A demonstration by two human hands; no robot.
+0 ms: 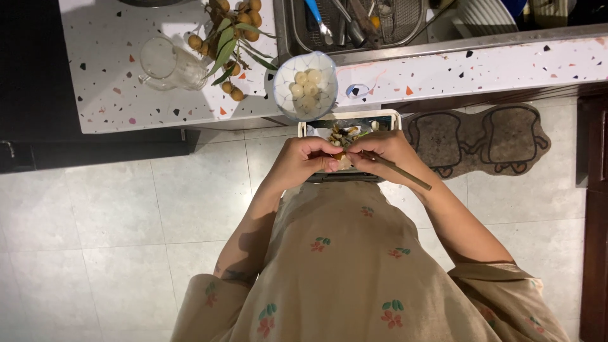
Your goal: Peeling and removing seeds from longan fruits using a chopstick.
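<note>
The person stood at the white speckled terrazzo surface (126, 95), both hands raised together over a small white rectangular bin (304, 130) on the floor below the edge. The left hand (307, 161) was curled, its fingertips pinching a small round tan-skinned fruit (341, 156), and the right hand (386, 152) pressed against the same fruit from the other side while also gripping a thin brown wooden stick (405, 175) that slanted out past the wrist. So the fruit sat between the 2 hands, just above the bin, mostly hidden by fingers. I judged it a light thing with a thin, brittle shell and wet, slippery flesh inside, best held at its sides with the fingertips and not squeezed hard, or the soft pulp would burst. The bin held a heap of what looked like shell scraps and dark seeds (345, 133). On the surface above stood a faceted pale glass bowl (305, 85) of peeled, translucent whitish fruits, glossy and round. To its left lay a leafy branch of unpeeled tan fruits (228, 38) with long green leaves, and beside that a clear glass jug (163, 63). A metal sink (354, 22) with utensils in it lay beyond. The floor was pale glossy tile (126, 215), with a brown mat shaped like bread slices (481, 136) to the right.
</note>
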